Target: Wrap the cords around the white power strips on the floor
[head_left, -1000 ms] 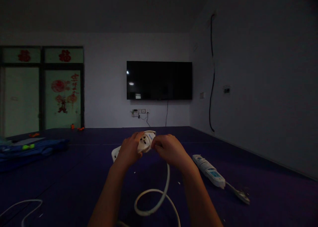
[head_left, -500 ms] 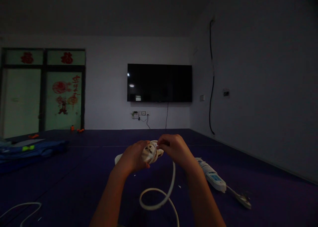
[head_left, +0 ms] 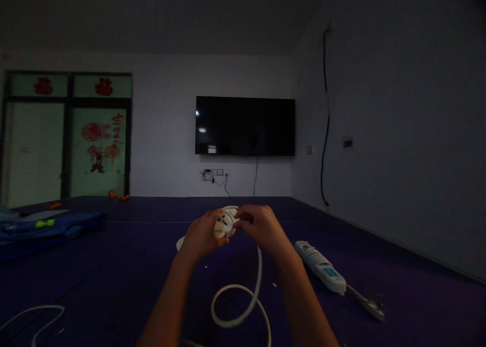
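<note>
Both my hands are raised in front of me over a dark purple floor. My left hand [head_left: 200, 235] is wrapped round a white power strip [head_left: 225, 222] whose socket face shows between the hands. My right hand [head_left: 261, 229] is closed on the strip's white cord [head_left: 243, 306] at the strip's right end, fingers pinched. The cord hangs down from my right hand and makes a loop near the floor between my forearms.
A second white power strip [head_left: 321, 267] with its cord wound round it lies on the floor to the right. Another white cord [head_left: 30, 319] curls at the bottom left. A blue cloth pile [head_left: 49, 228] lies far left. A wall-mounted television [head_left: 245, 126] hangs ahead.
Both hands with the strip dipped a little lower, then rose again and drew closer together. The hanging cord loop shifted slightly.
</note>
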The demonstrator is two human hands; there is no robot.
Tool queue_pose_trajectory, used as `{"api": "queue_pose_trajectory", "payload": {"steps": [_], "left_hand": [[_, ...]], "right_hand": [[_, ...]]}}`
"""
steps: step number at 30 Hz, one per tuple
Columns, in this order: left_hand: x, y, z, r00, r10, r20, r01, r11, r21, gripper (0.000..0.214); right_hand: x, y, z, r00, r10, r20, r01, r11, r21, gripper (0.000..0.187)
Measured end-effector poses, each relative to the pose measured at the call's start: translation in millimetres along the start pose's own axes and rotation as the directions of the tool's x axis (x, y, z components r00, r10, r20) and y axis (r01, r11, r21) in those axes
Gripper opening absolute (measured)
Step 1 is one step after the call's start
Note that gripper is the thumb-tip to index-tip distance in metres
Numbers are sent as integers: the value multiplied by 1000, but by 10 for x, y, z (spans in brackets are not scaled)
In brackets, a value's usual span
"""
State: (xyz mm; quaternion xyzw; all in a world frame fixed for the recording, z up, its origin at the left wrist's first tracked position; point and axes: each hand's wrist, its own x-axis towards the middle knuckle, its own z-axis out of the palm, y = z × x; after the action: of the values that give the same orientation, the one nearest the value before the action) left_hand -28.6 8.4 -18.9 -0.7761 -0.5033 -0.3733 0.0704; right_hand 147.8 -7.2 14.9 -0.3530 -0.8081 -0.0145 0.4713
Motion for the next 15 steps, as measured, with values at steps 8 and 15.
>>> {"api": "queue_pose_trajectory", "payload": {"steps": [8,15], "left_hand": [[13,-82,-94,954,-107,-281,142,984,107,69],[-45,-154,-263,767,-245,-593,354,932,73,69]], "right_hand": [[-59,-185,98,984,68,164,-86,991,103,77],[-132,-227,220,897,46,439,-75,996,49,87]]}}
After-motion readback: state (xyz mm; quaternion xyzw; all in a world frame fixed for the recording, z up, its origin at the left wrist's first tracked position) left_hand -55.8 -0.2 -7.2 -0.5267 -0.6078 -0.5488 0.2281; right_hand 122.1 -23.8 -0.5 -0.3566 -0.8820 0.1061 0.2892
